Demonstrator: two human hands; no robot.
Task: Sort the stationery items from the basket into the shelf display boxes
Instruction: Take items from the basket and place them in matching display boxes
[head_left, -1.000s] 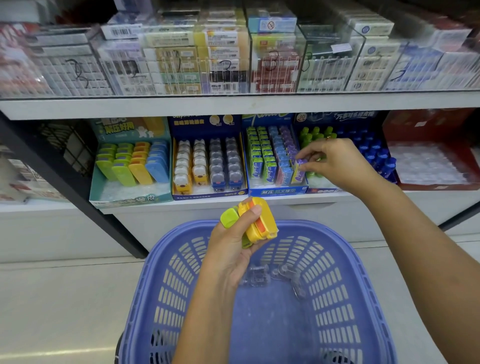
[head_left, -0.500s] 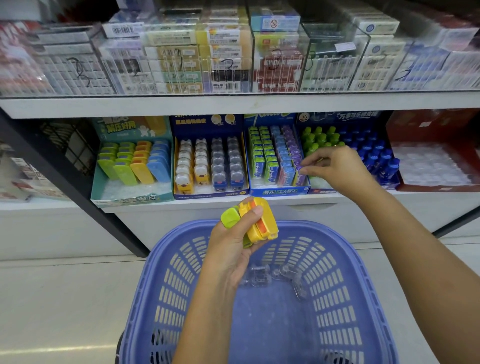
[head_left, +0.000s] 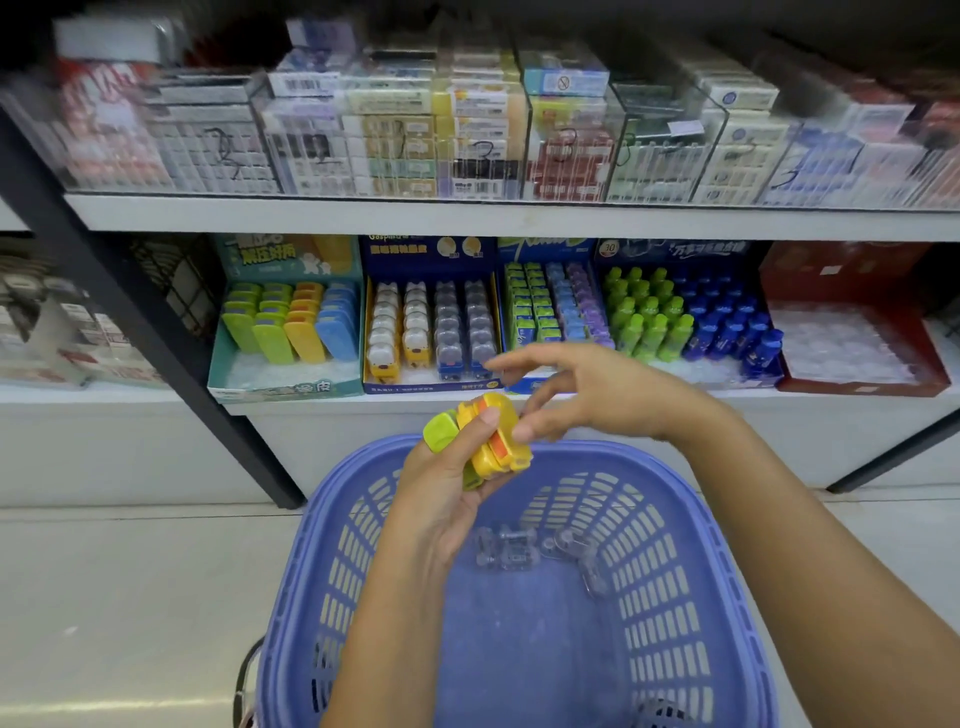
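- While held up over the far rim of the basket (head_left: 675, 499), clamped in the left hand (head_left: 441, 509): yellow stationery pieces (head_left: 501, 441) stacked together, with a green piece (head_left: 440, 430) just beside them on the left.
- Curled round that bundle, thumb pressed across the yellow top, other fingers behind and beneath.
- Just to the right of the bundle: right hand (head_left: 597, 395), fingers apart and loosely bent, gripping nothing; lowest fingertip at the yellow edge, contact hard to tell.
- Down on the basket floor: a few clear plastic items (head_left: 519, 551).
- Beyond, along the lower shelf (head_left: 519, 402), display boxes side by side: teal box (head_left: 285, 387) with green, yellow and blue pieces; blue box (head_left: 431, 385) with white and grey ones; small green, blue and purple packs (head_left: 550, 312); green and blue bottles (head_left: 675, 322); red box (head_left: 862, 387) of clear items.
- Higher up: clear cases (head_left: 467, 135) of boxed goods, blurred.
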